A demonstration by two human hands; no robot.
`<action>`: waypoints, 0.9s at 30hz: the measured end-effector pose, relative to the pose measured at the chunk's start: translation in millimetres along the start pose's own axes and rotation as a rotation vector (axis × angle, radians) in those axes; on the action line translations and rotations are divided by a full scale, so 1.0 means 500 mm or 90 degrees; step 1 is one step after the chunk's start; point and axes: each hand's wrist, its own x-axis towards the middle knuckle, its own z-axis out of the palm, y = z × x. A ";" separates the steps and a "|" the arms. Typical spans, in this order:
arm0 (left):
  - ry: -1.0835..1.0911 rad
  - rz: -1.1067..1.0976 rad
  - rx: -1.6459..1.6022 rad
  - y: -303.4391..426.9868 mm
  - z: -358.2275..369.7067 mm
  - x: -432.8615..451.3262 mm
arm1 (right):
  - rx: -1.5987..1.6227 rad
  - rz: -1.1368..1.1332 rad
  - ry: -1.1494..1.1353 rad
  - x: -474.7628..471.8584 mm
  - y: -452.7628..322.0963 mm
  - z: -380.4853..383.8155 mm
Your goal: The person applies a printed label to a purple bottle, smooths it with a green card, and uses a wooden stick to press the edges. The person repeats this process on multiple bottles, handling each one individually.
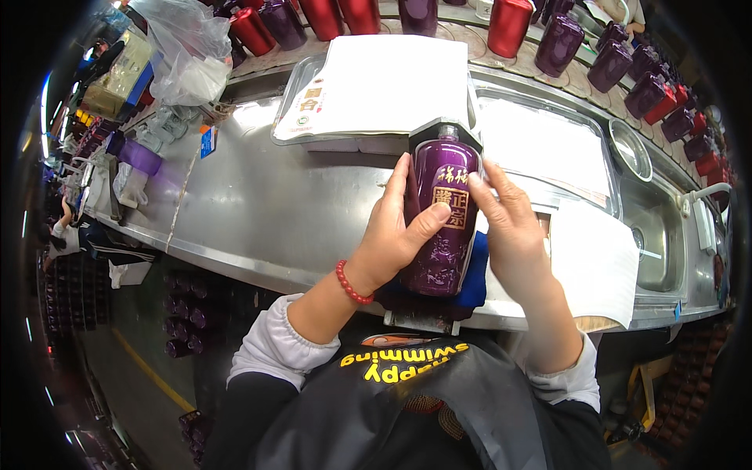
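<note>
A glossy purple glass bottle [442,258] with gold lettering and a framed gold seal leans back in front of me, its clear neck away from me. Its upper end rests in a dark angular holder [439,126], and a blue cloth [473,288] shows beneath its base. My left hand [390,226], with a red bead bracelet at the wrist, grips the bottle's left side, thumb across the seal. The fingertips of my right hand [514,229] touch the upper right edge of its face, beside the gold writing. Bluish-white marks cover the lower front.
Paper sheets [399,82] lie on a clear tray behind the bottle. More sheets [540,141] fill a tray to the right, near a metal bowl [630,150] and a sink [661,247]. A curved conveyor [470,44] carries red and purple bottles. Left are a plastic bag [182,53] and a purple container [134,154].
</note>
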 end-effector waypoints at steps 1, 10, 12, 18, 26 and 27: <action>0.013 0.010 0.033 -0.004 0.002 0.003 | -0.071 -0.007 -0.025 -0.003 -0.007 -0.001; 0.027 -0.069 -0.049 0.000 -0.008 0.054 | -0.083 -0.007 -0.021 -0.012 0.001 0.004; 0.022 -0.090 -0.059 0.005 -0.008 0.063 | -0.075 -0.009 -0.016 -0.015 0.004 0.005; 0.008 -0.125 -0.037 0.010 -0.015 0.085 | -0.077 -0.012 -0.016 -0.008 0.002 -0.002; -0.011 -0.082 0.061 0.008 -0.018 0.088 | -0.087 -0.004 -0.022 0.010 0.006 -0.013; 0.011 -0.021 0.170 0.013 -0.016 0.087 | -0.085 -0.001 -0.020 0.007 0.012 -0.015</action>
